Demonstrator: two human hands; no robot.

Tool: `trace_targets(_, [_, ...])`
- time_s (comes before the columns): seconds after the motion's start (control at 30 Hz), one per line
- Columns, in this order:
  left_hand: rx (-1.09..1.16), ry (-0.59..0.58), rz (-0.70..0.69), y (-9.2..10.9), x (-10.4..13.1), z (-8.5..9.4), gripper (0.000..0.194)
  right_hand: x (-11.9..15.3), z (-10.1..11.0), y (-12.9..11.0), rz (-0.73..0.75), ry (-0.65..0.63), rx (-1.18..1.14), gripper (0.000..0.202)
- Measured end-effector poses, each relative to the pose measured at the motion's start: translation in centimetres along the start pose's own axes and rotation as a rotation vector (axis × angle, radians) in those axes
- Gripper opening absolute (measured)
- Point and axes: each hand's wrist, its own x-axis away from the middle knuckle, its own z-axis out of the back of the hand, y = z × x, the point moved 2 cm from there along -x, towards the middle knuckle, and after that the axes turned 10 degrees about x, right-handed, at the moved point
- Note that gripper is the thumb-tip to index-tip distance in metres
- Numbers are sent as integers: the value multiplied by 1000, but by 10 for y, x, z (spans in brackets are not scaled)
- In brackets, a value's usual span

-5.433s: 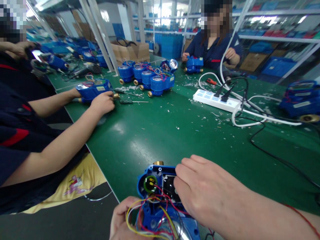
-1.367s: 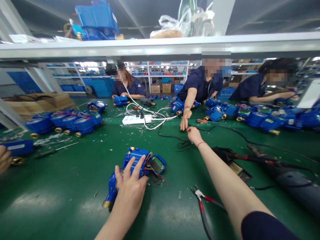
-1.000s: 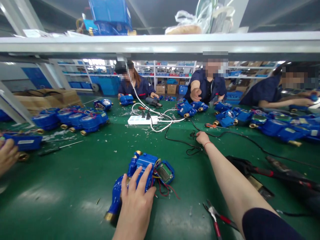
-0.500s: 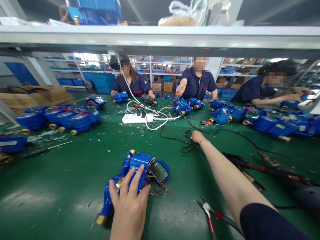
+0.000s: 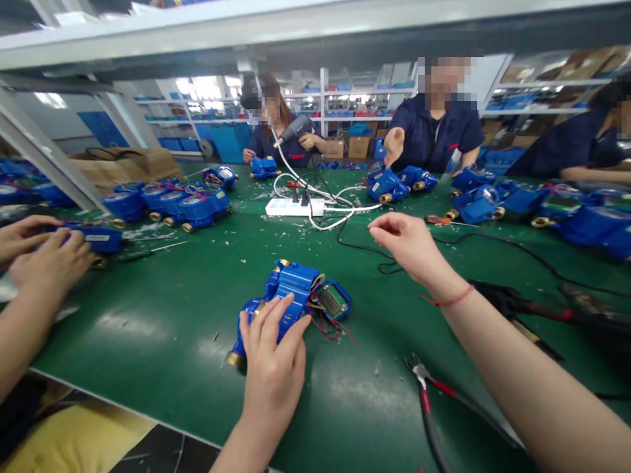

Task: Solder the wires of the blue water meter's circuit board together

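A blue water meter [image 5: 296, 279] with brass ends lies on the green tabletop, its small display box [image 5: 333, 301] tipped open to the right on coloured wires. My left hand [image 5: 276, 348] rests over its near side, fingers and thumb curved round the body. My right hand [image 5: 404, 246] is above the table, right of the meter, fingertips pinched together; anything between them is too small to make out. Beneath that hand a black cable [image 5: 389, 268] lies on the table. Red-handled cutting pliers [image 5: 424, 384] lie spread open at the near right.
A white power strip [image 5: 294, 207] with looped cords sits mid-table. Blue meters [image 5: 190, 207] stand left, and more [image 5: 566, 203] right. Another person's hands [image 5: 52, 259] work on a meter at the left edge. Co-workers sit opposite. A screwdriver [image 5: 155, 251] lies left; dark tools [image 5: 522, 305] lie right.
My right hand has lifted from the small black pieces on the table and come nearer, pinched. My left hand stays on the meter. The view has shifted, bringing a neighbour's hands in at left.
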Motion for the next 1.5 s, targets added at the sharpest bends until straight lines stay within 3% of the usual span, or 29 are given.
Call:
trace_targets(0.13, [120, 213, 56, 11, 16, 19, 26, 66, -2, -30, 72, -168, -172, 16])
trace_targets(0.23, [92, 218, 66, 12, 18, 30, 25, 105, -10, -28, 8, -270, -245, 16])
trace_targets(0.37, [-36, -49, -109, 5, -13, 27, 14, 135, -21, -12, -174, -398, -259, 22])
trace_targets(0.5, [-73, -437, -277, -7, -46, -1, 19, 152, -35, -4, -260, -405, -340, 24])
trace_targets(0.6, [18, -613, -312, -13, -54, -20, 16, 160, -46, -6, -298, -347, -404, 20])
trace_targets(0.73, [77, -696, -199, -16, -56, -23, 19, 162, -56, -13, -299, -279, -430, 15])
trace_targets(0.83, [84, -687, -73, -16, -58, -18, 22, 158, -59, -18, -302, -252, -450, 11])
trace_targets(1.07, [112, -496, -87, -19, -53, -19, 19, 149, -59, -29, -161, -131, -224, 6])
trace_targets(1.3, [161, -548, -31, -22, -57, -15, 17, 146, -61, -30, -108, -63, -58, 8])
trace_targets(1.5, [163, -521, -58, -21, -55, -14, 17, 146, -60, -29, -99, -37, -31, 6])
